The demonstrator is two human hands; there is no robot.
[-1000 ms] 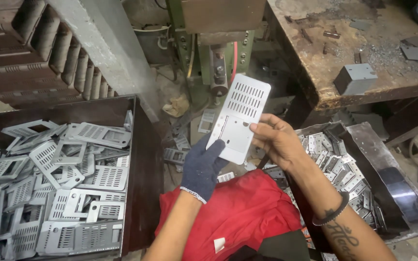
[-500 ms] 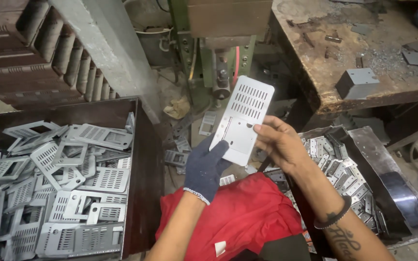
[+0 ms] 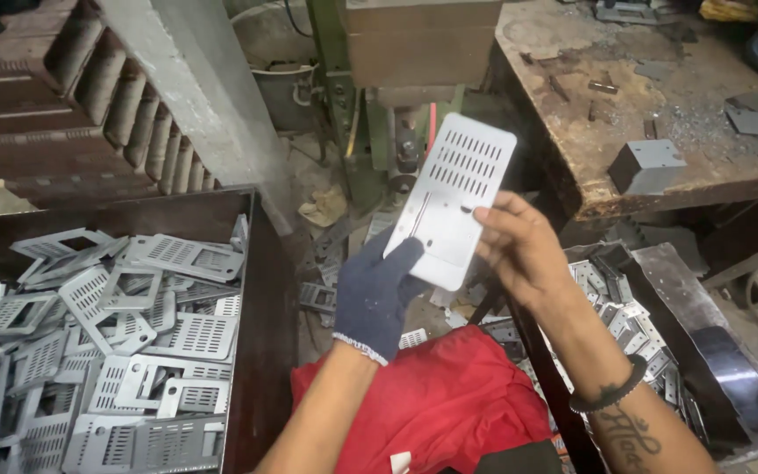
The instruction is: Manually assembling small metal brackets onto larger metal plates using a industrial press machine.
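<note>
Both hands hold a pale slotted metal plate point(image 3: 451, 202) upright between them: the gloved left hand point(image 3: 375, 294) grips its lower edge, the bare right hand point(image 3: 519, 250) its side. The sharp stamped edge could likely cut the ungloved fingers if it slips.

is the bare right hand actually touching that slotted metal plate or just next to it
Touching. The head view shows the right hand with its fingertips pressed on the slotted metal plate along its right edge, while the gloved left hand grips the lower left corner.

Scarred wooden workbench point(image 3: 572, 158); bent metal bracket point(image 3: 647, 166), metal scraps point(image 3: 752, 118) atop
</note>
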